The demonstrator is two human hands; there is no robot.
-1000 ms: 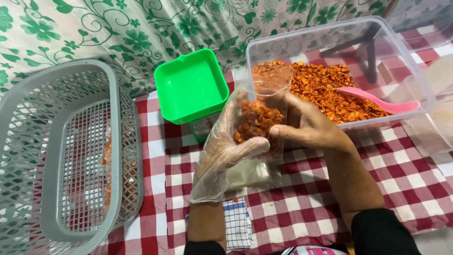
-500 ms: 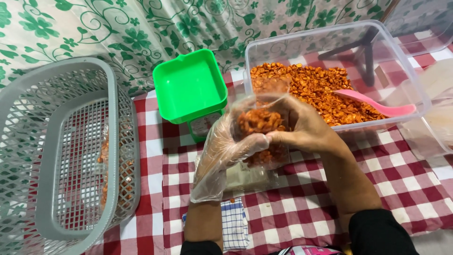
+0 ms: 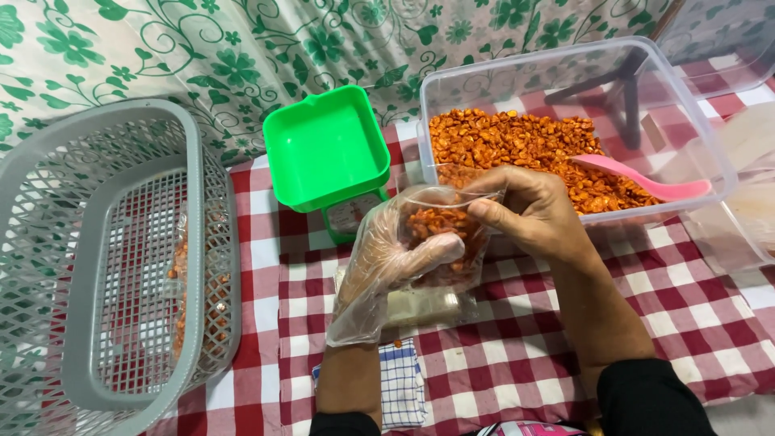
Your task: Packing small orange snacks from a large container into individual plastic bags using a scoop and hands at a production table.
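1. A head-worn camera looks down on a table covered with a red and white checked cloth (image 3: 517, 355).
2. At the centre, two hands hold a small clear plastic bag (image 3: 440, 234) partly filled with orange-red crunchy snack pieces.
3. The left hand (image 3: 387, 266) wears a loose clear plastic glove. It cups the bag from the 8 o'clock side, with fingers curled around it and the thumb lying across the front.
4. The right hand (image 3: 533, 211) is bare. It comes in from the 3 o'clock side and pinches the bag's top edge between thumb and fingers.
5. At 1 o'clock from the bag stands a large clear plastic tub (image 3: 694, 137) with a layer of the same orange snack (image 3: 500, 141) inside.
6. A pink plastic scoop (image 3: 646, 182) lies in the tub on the snack, at the right side.
7. At 11 o'clock from the bag, just beside the tub, sits a small weighing scale with a bright green square tray (image 3: 327, 149) on top.
8. At 9 o'clock, well apart from the hands, is a grey plastic lattice basket (image 3: 97, 258). Filled clear bags of snack (image 3: 198, 282) lie against its right inner wall.
9. Under the wrists, at 6 o'clock, lies a folded blue and white checked cloth (image 3: 402, 383).
10. A cloth with green flowers (image 3: 242, 56) hangs along the back, at 12 o'clock.
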